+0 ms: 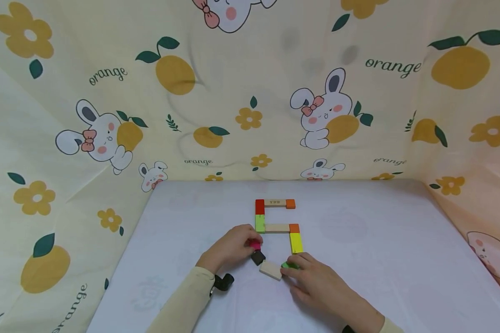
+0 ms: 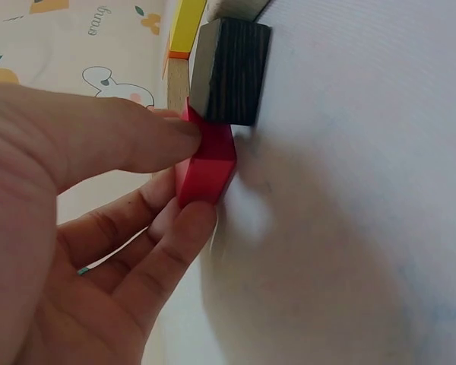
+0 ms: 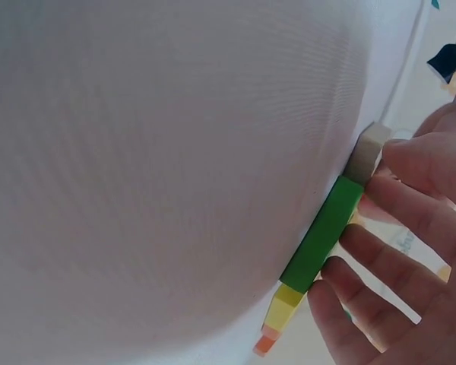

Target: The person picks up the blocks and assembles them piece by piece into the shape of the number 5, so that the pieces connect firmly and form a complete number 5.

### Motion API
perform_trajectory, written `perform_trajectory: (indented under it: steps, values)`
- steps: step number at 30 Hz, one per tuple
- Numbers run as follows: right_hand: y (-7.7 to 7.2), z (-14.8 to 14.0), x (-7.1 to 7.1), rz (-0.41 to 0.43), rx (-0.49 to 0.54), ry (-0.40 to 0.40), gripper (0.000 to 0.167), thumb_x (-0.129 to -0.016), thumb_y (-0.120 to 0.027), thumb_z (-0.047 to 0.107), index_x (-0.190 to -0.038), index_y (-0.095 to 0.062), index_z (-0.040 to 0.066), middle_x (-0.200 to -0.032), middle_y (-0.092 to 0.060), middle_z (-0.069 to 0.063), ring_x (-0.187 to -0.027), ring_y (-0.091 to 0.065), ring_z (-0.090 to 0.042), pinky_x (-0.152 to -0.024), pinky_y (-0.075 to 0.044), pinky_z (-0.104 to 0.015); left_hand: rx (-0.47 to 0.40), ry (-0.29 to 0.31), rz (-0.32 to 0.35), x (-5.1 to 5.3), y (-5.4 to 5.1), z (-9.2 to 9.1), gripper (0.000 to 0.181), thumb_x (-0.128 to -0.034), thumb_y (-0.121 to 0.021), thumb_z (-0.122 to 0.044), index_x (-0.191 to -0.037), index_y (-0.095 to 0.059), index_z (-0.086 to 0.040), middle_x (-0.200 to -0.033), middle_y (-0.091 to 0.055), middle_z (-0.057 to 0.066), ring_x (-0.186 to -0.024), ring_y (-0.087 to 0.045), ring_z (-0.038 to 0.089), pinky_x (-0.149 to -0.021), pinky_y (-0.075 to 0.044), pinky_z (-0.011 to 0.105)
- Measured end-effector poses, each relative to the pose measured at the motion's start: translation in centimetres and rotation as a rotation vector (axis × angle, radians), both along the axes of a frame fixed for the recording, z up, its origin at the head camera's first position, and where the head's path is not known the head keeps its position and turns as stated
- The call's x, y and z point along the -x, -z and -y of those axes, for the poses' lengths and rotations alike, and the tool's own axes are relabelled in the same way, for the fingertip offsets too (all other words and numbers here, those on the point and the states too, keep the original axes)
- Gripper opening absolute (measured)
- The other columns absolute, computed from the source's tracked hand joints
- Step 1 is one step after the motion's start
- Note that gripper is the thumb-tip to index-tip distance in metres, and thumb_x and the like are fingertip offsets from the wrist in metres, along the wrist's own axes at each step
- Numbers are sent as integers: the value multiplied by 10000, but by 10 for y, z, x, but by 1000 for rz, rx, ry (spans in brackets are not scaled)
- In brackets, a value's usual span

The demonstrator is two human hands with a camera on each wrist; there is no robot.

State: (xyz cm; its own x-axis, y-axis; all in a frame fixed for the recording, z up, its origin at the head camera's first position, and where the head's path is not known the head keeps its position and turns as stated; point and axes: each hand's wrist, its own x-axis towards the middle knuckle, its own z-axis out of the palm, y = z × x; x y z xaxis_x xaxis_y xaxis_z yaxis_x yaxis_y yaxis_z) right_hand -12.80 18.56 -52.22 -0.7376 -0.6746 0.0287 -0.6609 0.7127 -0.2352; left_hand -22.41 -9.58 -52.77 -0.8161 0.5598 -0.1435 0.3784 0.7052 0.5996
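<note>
My left hand [image 1: 232, 244] pinches a red-pink block [image 2: 207, 163] between thumb and fingertips. A black block [image 2: 239, 72] with visible grain touches its end. Beyond that, a plain wooden block [image 1: 271, 270] lies at a slant on the table. My right hand [image 1: 316, 280] rests its extended fingers along the edge of a green block [image 3: 323, 232], the thumb by the plain block's end. In the head view, the fingers hide most of the green block. A yellow block [image 1: 296, 243] stands in line just past it.
Behind my hands lie a red block [image 1: 259, 206], a light-green block [image 1: 260, 223], wooden blocks [image 1: 277, 228] and orange blocks [image 1: 290, 204], joined in an angular figure. They sit on a white tablecloth [image 1: 358, 259]. A printed curtain [image 1: 250, 92] rises behind the table.
</note>
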Motion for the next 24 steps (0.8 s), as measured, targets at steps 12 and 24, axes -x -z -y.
perform_trajectory:
  steps: [12,24]
  values:
    - [0,0,1,18,-13,6,379,-946,-825,266,-1320,-786,221,-1325,-650,2,-1239,-573,-228,-989,-591,-450,5,24,-15,-2,-1,-1,245,-999,-752,-32,-1119,-845,-224,-1065,-628,-140,-1028,-595,101,-999,-530,313]
    - [-2,0,1,22,-7,1,365,-950,-821,260,-1310,-784,216,-1311,-657,4,-1229,-579,-227,-1010,-578,-450,21,19,-8,-4,-4,-1,258,-1004,-736,-31,-1144,-842,-220,-1079,-625,-128,-1058,-611,158,-1005,-528,325]
